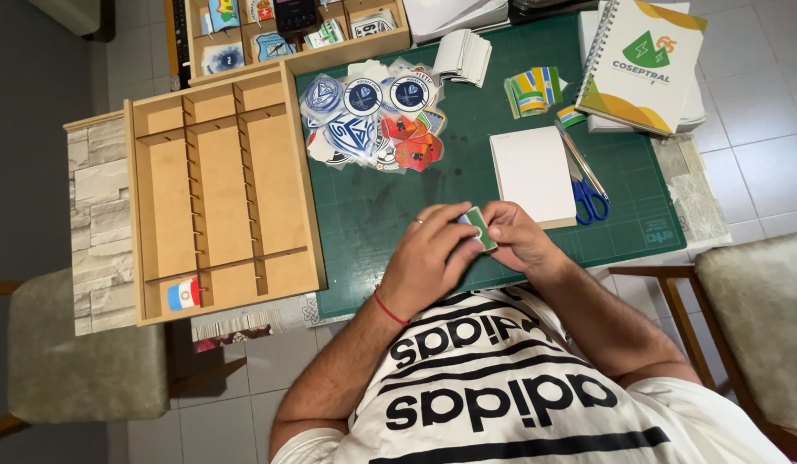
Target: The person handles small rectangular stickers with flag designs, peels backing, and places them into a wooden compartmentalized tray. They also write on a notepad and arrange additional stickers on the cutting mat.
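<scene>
Head view: left hand (428,258) & right hand (520,236) both pinch one green sticker (480,228); tray (222,198) holds one flag sticker (183,295), sticker pile (373,120) unsorted.

White T-shirt (501,387) with black stripes, red wrist cord (388,308), finger ring (418,221)

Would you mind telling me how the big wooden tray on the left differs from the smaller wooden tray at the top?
The big tray is nearly bare, with only a small flag sticker in a bottom corner slot; the small tray has stickers in most compartments. The big tray has long narrow slots with notched dividers; the small tray has short squarish ones. The big tray shows whole; the small tray is cut off by the picture's edge. Both are light wood and lie beside the green mat.
</scene>
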